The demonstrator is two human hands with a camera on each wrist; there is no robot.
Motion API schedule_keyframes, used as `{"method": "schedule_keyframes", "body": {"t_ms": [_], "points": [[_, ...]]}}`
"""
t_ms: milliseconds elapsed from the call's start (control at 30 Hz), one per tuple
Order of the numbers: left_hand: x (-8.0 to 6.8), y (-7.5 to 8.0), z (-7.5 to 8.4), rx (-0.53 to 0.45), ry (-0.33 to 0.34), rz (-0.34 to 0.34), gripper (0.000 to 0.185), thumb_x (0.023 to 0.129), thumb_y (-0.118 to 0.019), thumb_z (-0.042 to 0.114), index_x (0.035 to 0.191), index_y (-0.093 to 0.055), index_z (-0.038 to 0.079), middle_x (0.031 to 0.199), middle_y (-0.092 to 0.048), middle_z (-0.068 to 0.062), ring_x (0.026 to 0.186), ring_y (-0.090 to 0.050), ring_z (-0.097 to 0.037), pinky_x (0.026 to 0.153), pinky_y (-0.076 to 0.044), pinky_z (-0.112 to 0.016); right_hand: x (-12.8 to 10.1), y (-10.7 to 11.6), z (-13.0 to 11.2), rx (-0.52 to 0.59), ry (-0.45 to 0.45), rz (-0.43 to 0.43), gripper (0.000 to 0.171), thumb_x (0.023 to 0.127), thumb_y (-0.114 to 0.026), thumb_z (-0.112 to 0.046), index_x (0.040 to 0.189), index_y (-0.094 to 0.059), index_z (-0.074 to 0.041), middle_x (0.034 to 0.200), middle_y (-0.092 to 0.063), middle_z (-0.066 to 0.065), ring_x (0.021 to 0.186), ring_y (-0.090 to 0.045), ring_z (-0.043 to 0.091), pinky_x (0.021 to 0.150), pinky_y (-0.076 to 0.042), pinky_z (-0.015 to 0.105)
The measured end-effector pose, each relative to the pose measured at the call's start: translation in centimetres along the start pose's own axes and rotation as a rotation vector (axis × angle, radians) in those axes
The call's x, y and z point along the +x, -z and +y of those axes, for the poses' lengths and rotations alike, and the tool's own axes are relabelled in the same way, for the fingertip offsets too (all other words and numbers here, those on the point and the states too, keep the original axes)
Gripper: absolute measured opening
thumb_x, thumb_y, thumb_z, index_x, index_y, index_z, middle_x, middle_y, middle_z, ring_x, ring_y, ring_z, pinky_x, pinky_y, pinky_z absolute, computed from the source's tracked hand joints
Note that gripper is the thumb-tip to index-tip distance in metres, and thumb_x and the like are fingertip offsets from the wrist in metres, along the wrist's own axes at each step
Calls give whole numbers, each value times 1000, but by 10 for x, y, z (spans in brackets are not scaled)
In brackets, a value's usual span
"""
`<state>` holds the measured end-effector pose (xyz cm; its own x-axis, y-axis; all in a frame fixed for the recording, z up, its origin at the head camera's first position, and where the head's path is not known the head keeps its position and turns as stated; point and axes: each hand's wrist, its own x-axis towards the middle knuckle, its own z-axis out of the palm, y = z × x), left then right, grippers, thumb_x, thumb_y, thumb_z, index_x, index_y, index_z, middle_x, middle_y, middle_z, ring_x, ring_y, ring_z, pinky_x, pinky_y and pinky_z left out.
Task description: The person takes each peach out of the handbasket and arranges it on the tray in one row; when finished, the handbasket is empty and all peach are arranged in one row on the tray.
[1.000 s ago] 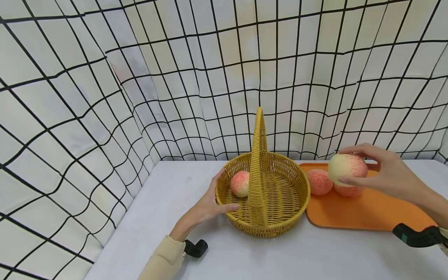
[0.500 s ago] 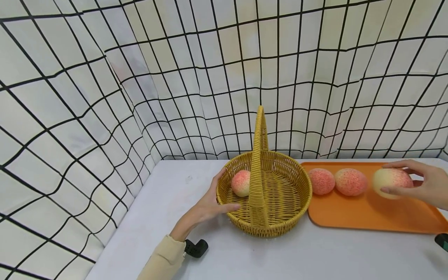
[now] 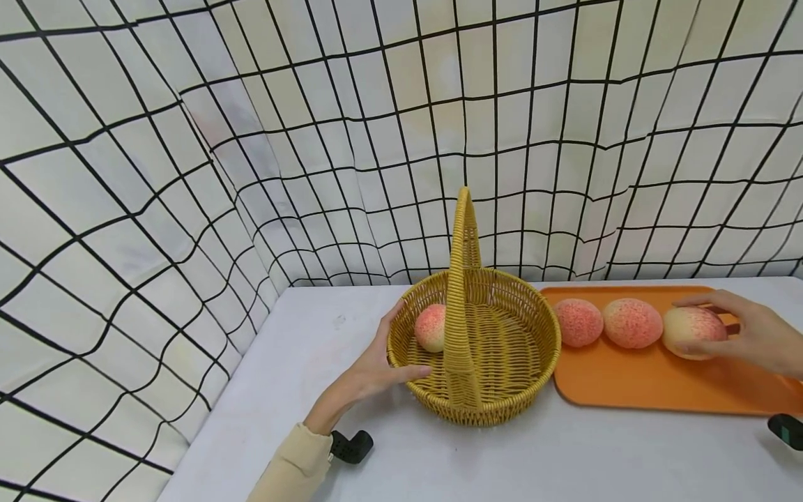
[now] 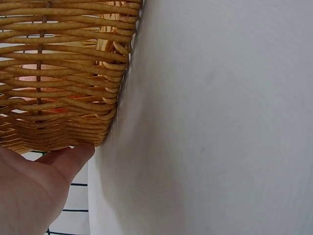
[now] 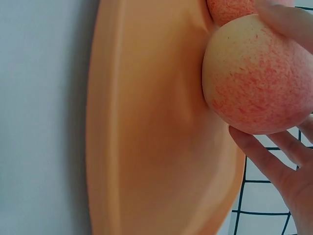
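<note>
In the head view, my left hand [image 3: 371, 364] holds the near left side of a yellow wicker basket [image 3: 502, 410], its thumb lying over the rim. A pink and cream peach [image 3: 429, 329] lies inside, left of the tall arched handle. My right hand [image 3: 755, 331] grips another peach [image 3: 690, 335] between thumb and fingers, low over the orange tray [image 3: 627, 382]. That peach sits at the right end of a row with two redder peaches on the tray, the middle peach [image 3: 632, 323] and the left peach [image 3: 578, 323]. The right wrist view shows fingertips against the held peach [image 5: 259, 78].
The tray stands right beside the basket on a white tabletop [image 3: 477, 464]. A white wall with black grid netting [image 3: 502, 139] rises behind and at the left. Black wrist devices show near both arms, one device [image 3: 353, 446] by the left sleeve.
My right hand has carried its peach rightward and down to the tray, then slightly left against the row. The middle peach came into full view. My left hand has stayed at the basket.
</note>
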<state>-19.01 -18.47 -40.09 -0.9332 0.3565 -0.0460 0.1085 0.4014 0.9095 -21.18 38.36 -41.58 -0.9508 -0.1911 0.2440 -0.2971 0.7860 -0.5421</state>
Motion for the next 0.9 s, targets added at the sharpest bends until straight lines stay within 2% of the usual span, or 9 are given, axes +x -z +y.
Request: {"method": "schedule_keyframes", "body": {"t_ms": [100,200,300,367,433,567,733,833,900], "points": [[-1,0,0,3,-3,5,125,80,-89,45,169,-2,27,175,-10,-8,159,-14,-31,125,-18,-59,-1,2,0,5,13,-16,71,71,-98,-17,131,-60,-6,118,-44,-31,94,-35,-19,66,-48,16],[0,0,0,1,-13,2,125,81,-88,45,169,-2,26,175,-10,-8,159,-15,-31,125,-19,-59,0,2,-1,-21,32,1,73,69,-100,-16,130,-61,-5,122,-53,-14,95,-40,-15,67,-47,12],[0,-1,-1,3,-12,0,125,81,-88,46,169,-2,26,174,-10,-9,159,-16,-31,125,-21,-59,3,2,-4,-48,53,1,75,67,-100,-12,129,-60,1,122,-55,18,100,-57,12,67,-43,8],[0,-1,-1,9,-10,-1,125,81,-88,47,169,-2,26,174,-10,-8,159,-17,-30,125,-21,-59,5,2,-6,-62,54,-15,75,68,-99,-9,130,-59,4,124,-53,28,101,-57,36,67,-43,8],[0,-1,-1,12,-10,-1,125,81,-88,48,169,-2,26,174,-10,-8,159,-17,-30,125,-22,-59,7,3,-8,-66,57,-35,74,69,-97,-6,130,-57,7,125,-51,33,102,-53,52,68,-55,19],[0,0,-1,0,-22,-5,124,81,-88,46,169,-2,25,174,-9,-9,159,-16,-31,125,-21,-59,9,4,-11,-98,53,-50,73,71,-96,-6,131,-57,9,126,-52,33,103,-52,52,74,-61,52],[1,0,-1,-6,-38,-17,123,83,-88,41,169,-2,23,175,-7,-11,160,-12,-34,125,-17,-59,15,6,-25,-95,109,3,65,76,-94,-8,130,-59,6,128,-57,30,108,-52,48,89,-50,64],[2,1,-2,-2,-37,-16,122,84,-88,40,169,-2,22,175,-7,-12,160,-12,-34,126,-16,-59,23,8,-52,-29,136,22,59,83,-89,-9,133,-59,4,131,-56,29,115,-49,48,87,-44,74],[2,1,-3,0,-30,-12,122,84,-88,41,169,-2,23,175,-8,-12,160,-12,-35,125,-16,-60,30,6,-75,-3,179,41,57,84,-89,-10,133,-63,-1,131,-59,21,121,-51,36,95,-48,61]]}}
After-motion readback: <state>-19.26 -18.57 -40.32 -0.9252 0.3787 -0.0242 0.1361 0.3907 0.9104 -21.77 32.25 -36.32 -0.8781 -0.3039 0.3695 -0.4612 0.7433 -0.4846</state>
